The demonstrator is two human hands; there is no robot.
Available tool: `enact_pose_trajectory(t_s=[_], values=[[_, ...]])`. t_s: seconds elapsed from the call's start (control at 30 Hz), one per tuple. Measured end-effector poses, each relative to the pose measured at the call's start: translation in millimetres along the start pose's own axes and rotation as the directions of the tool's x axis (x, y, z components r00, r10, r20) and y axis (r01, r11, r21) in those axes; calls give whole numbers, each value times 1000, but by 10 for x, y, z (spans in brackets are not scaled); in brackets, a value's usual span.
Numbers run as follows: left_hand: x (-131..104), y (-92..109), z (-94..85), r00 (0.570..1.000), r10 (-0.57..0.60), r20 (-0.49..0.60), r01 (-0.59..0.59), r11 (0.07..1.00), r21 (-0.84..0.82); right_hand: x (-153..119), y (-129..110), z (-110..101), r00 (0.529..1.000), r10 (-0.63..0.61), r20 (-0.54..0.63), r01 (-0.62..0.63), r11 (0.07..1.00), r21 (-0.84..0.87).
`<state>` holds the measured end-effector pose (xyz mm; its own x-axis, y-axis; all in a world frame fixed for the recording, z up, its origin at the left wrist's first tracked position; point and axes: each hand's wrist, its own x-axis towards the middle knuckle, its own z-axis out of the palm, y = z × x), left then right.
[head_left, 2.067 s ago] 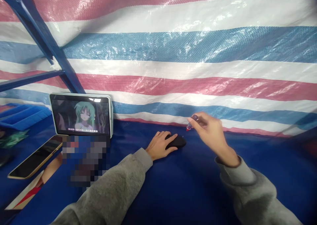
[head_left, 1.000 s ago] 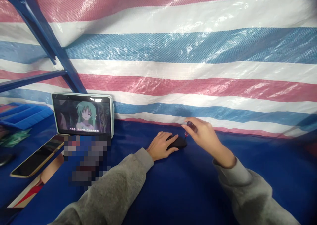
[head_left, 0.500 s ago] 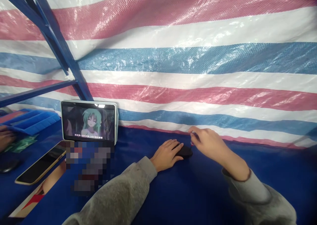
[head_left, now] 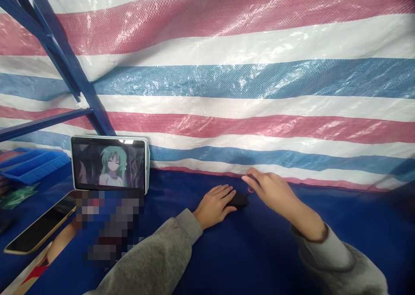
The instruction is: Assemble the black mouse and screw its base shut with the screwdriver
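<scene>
A black rounded object (head_left: 239, 200), like a computer mouse, lies on the blue table surface (head_left: 246, 251). My left hand (head_left: 215, 206) presses on its left end, with the fingers lying over it. Just beyond its right end, my right hand (head_left: 266, 188) is raised with thumb and forefinger pinched together. A small pinkish-red loop (head_left: 250, 190) shows just below those fingertips, beside the black object. The fingers partly hide what they grip.
At the left a tablet (head_left: 108, 164) leans upright, and a phone (head_left: 42, 221) lies in front of it. Farther left are a blue tray (head_left: 35, 165) and green packets (head_left: 19, 196). A striped sheet (head_left: 227, 81) hangs behind, with a blue metal frame (head_left: 76, 76).
The view has shifted slightly, moving the tablet and phone left and down. A small red loop shows more clearly below my right fingertips. A person's hand at the far left is now mostly out of view.
</scene>
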<state>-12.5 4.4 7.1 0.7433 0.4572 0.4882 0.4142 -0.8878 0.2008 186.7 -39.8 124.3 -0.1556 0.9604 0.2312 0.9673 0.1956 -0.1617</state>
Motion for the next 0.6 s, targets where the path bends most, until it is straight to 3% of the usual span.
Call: enact_pose_trajectory(t_s=[0.23, 0.47, 0.6], values=[[-15, 62, -41, 998, -15, 57, 14, 1000, 20, -7, 4, 2, 995, -103, -10, 104, 995, 9], [-32, 57, -20, 999, -3, 40, 3, 1000, 3, 12, 26, 29, 1000, -7, -27, 4, 996, -87], [-34, 47, 1, 1000, 7, 20, -7, 1000, -8, -7, 13, 23, 999, -26, -37, 23, 996, -83]])
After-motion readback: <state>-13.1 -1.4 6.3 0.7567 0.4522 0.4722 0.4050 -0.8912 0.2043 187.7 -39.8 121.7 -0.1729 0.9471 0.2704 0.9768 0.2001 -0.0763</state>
